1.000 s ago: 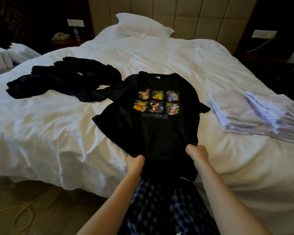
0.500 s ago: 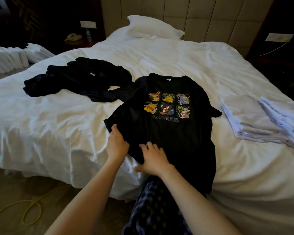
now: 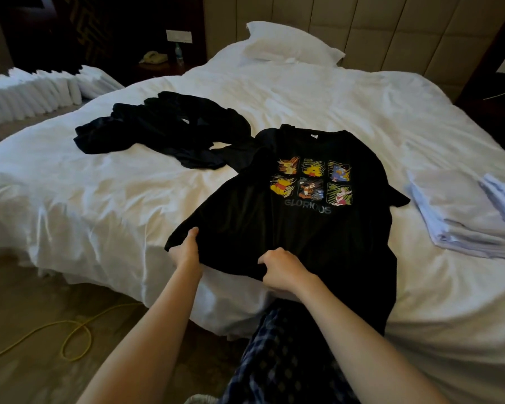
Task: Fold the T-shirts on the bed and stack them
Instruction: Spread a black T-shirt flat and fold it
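A black T-shirt (image 3: pixel 298 228) with cartoon panels and the word GLORIOUS lies face up on the white bed (image 3: pixel 129 193), its hem hanging over the near edge. My left hand (image 3: pixel 185 252) grips the shirt's left side edge, thumb on top. My right hand (image 3: pixel 280 268) is curled round a bunch of the fabric a little to the right, near the bed's edge. A crumpled pile of dark shirts (image 3: pixel 164 129) sits further back on the left, touching the spread shirt's sleeve.
Folded white linen (image 3: pixel 461 211) is stacked on the bed's right side. A pillow (image 3: pixel 289 45) lies at the headboard. More folded white linen (image 3: pixel 29 91) is lined up off to the left. A yellow cable (image 3: pixel 70 336) loops on the floor.
Both hands went from the hem to the shirt's left side. Half a second ago they rested flat there; now both have closed on the fabric at the left edge.
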Tool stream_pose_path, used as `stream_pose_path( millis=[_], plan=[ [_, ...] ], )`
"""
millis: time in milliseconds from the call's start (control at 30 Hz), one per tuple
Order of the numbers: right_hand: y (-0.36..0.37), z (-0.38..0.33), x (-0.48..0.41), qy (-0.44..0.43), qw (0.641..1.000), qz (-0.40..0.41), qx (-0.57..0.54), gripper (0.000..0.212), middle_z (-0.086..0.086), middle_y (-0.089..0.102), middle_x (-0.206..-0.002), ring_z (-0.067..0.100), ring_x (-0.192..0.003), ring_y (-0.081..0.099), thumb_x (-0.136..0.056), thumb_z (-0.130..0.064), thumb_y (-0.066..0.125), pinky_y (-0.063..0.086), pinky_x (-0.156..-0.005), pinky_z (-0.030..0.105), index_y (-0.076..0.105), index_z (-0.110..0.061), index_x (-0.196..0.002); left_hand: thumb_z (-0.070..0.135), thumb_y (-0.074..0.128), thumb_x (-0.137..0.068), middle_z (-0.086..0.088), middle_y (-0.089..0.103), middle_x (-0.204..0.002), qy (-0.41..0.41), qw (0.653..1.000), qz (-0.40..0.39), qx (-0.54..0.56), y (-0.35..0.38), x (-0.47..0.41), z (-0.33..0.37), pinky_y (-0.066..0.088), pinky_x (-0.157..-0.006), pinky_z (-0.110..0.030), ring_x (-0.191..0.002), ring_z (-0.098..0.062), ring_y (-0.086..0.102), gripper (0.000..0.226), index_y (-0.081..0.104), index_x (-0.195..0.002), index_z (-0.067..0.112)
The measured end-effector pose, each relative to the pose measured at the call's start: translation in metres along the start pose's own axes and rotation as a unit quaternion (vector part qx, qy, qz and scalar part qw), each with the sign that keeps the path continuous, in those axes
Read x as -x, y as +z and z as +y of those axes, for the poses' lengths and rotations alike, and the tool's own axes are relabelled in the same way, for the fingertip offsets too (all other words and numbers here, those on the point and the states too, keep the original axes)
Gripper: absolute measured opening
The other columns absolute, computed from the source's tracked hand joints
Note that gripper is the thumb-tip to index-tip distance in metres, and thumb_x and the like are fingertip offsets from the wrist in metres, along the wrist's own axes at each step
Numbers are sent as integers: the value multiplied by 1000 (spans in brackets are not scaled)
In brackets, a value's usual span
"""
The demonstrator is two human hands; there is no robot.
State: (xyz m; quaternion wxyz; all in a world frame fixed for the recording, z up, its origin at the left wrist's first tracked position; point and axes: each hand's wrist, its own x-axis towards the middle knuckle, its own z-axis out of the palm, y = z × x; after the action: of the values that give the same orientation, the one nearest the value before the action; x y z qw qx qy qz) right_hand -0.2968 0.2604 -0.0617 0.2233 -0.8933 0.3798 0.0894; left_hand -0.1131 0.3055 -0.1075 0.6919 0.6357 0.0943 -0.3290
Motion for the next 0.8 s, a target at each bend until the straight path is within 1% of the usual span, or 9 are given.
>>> stream_pose_path(
  millis=[67,167,233,300,367,433,533,700,800],
  plan=[
    [-2,1,0,9,999,-24,-27,55,14,57,-126,28,-109,57,-82,3,45,50,-86,33,50,-8,-136,27,67,-86,-13,58,-118,34,998,44,-18,-4,-1,3,47,-91,-35,-112,-28,55,59,43,-132,0],
    [-2,-1,-2,27,992,-94,-84,49,23,61,-112,22,-66,51,-79,4,42,42,-59,32,54,3,-127,23,60,-91,-3,53,-81,36,996,79,-19,-13,9,2,43,-77,-31,-84,-21,54,43,49,-123,-3],
    [-1,0,-5,30,988,-127,-86,45,24,62,-90,18,-56,36,-75,2,41,33,-53,30,53,11,-118,20,59,-90,-5,54,-84,18,996,81,-32,-21,9,-6,44,-75,-34,-85,-22,57,36,53,-118,-3],
    [1,1,-7,35,983,-168,-69,39,6,50,-67,15,-53,33,-76,-6,46,30,-51,27,56,11,-110,14,59,-89,-10,57,-88,7,994,76,-73,-29,6,-12,46,-75,-36,-91,-28,60,30,57,-115,-1],
    [3,4,-7,43,977,-186,-96,24,-1,53,-69,12,-52,41,-82,-17,53,33,-49,23,65,-2,-97,6,56,-88,-14,60,-102,29,989,94,-107,-34,0,-11,45,-79,-35,-97,-30,58,29,55,-117,2],
    [2,8,-8,45,974,-141,-174,12,-1,61,-73,10,-52,49,-87,-23,55,36,-46,19,66,-17,-88,3,56,-86,-13,53,-122,60,976,125,-166,-35,-3,-4,42,-93,-37,-114,-32,50,35,51,-120,8],
    [-9,18,-12,57,966,-29,-251,15,-3,62,-73,8,-51,51,-90,-19,52,38,-45,16,64,-21,-82,2,58,-82,-15,40,-136,123,934,144,-302,-25,1,12,25,-109,-42,-129,-34,34,43,49,-122,15],
    [-39,35,-28,101,953,6,-286,23,-2,62,-79,9,-60,52,-95,-14,47,41,-51,18,63,-23,-82,-3,51,-78,-13,47,-128,259,903,38,-341,17,6,29,37,-98,-35,-118,-30,44,42,51,-117,12],
    [-56,43,-43,119,941,50,-311,24,-3,61,-80,9,-62,53,-95,-15,46,42,-53,19,63,-24,-80,0,47,-81,-10,48,-128,250,915,-38,-315,49,4,43,41,-86,-30,-112,-25,50,39,50,-118,11]
  ],
)
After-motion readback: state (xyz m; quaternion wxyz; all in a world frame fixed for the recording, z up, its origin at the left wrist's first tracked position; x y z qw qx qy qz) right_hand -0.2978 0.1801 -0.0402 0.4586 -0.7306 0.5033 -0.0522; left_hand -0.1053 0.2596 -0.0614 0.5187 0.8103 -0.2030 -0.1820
